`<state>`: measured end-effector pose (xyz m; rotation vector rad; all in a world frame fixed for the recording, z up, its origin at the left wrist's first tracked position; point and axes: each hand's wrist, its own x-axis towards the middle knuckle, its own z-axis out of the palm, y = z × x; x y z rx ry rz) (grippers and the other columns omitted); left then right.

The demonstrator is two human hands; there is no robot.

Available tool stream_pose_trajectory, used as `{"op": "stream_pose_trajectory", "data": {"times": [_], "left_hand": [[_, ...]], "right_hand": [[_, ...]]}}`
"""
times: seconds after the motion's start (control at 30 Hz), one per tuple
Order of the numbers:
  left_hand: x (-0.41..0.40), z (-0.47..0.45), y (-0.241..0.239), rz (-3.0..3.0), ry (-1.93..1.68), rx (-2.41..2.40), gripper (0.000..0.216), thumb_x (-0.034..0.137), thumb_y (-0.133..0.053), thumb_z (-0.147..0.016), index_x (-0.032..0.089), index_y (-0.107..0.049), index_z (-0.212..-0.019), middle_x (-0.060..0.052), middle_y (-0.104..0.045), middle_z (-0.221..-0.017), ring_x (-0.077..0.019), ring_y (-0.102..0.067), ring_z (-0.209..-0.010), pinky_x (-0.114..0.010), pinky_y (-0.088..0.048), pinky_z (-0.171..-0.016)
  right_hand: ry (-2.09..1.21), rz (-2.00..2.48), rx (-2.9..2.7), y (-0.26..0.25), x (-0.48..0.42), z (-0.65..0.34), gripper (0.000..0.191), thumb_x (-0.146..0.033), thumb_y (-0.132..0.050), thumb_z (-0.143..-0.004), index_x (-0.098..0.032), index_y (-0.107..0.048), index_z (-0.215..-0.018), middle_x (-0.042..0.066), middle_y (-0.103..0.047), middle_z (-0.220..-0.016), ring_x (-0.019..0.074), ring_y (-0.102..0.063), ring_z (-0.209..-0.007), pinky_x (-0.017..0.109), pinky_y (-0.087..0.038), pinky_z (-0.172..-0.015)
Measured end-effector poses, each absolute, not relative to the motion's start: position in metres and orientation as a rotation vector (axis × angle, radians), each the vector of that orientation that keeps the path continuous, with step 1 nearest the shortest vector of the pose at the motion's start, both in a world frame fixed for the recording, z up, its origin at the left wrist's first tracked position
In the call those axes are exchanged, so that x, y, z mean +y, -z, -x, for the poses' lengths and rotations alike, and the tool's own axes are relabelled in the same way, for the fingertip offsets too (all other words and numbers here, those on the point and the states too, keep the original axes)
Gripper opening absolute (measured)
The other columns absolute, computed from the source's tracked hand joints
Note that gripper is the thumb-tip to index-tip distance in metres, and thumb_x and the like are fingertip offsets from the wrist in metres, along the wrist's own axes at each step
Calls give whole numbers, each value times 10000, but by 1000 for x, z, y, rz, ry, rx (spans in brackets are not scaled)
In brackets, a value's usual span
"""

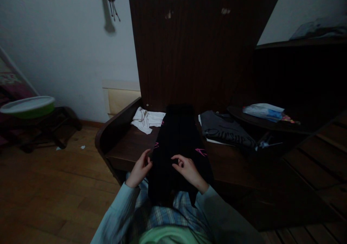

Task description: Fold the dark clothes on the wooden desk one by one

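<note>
A pair of black trousers [177,139] with pink lettering lies lengthwise over the dark wooden bench, its near end hanging toward my lap. The near end splits into two parts, like legs. My left hand [141,169] is beside the left edge of the trousers, fingers loosely bent and apart, with nothing visible in them. Over the middle of the cloth is my right hand [187,168], its thumb and forefinger curved with a gap between them. Whether its lower fingers touch the fabric I cannot tell.
White cloth [149,119] lies left on the bench [121,144]. At right are a folded dark grey garment [225,128] and a shelf with a blue-and-white packet [264,111]. A green basin [29,107] stands on a low stool. A tall dark panel [195,49] rises behind.
</note>
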<state>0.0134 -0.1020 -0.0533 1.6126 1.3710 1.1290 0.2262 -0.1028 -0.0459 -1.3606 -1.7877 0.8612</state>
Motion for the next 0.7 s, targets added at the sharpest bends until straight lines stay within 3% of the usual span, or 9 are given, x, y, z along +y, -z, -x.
{"op": "stream_pose_trajectory", "data": {"times": [0.13,0.27,0.33,0.57,0.7], "left_hand": [[-103,-16,55,-1537,-1180,1334,583,302,-510,-659,178,-353,-1207,46,-438,-702,-78,-422,-567,-211,-371,-567],[-102,-21,59,-1434,-1210,1318,646,352,-537,-665,231,-291,-1250,-13,-493,-952,-47,-429,-534,-189,-367,-498],[-101,-23,62,-1420,-1235,1296,623,361,-540,-668,228,-326,-1238,-33,-499,-1008,-55,-456,-561,-196,-390,-513],[-100,-16,69,-1506,-1364,1502,491,315,-585,-637,193,-490,-1103,-31,-511,-904,-100,-511,-612,-262,-465,-586],[-108,-18,58,-1800,-1384,1725,366,299,-563,-672,194,-543,-1022,-49,-527,-913,-175,-535,-774,-357,-467,-733]], "right_hand": [[-902,1342,-1753,47,-101,-227,185,-203,-596,-638,-201,-664,-810,-56,-441,-531,85,-426,-483,203,-323,-504],[-926,1332,-1735,47,-100,-227,188,-191,-601,-634,-203,-673,-807,-54,-454,-529,82,-425,-480,202,-333,-507],[-927,1334,-1738,46,-100,-228,189,-186,-597,-637,-199,-677,-809,-51,-460,-532,82,-425,-483,204,-338,-512],[-920,1390,-1821,43,-97,-229,184,-162,-551,-681,-184,-678,-812,-33,-503,-558,90,-460,-531,195,-346,-523],[-875,1427,-1879,39,-104,-229,302,-198,-523,-728,-193,-620,-1013,-10,-583,-632,102,-517,-572,203,-378,-553]]}}
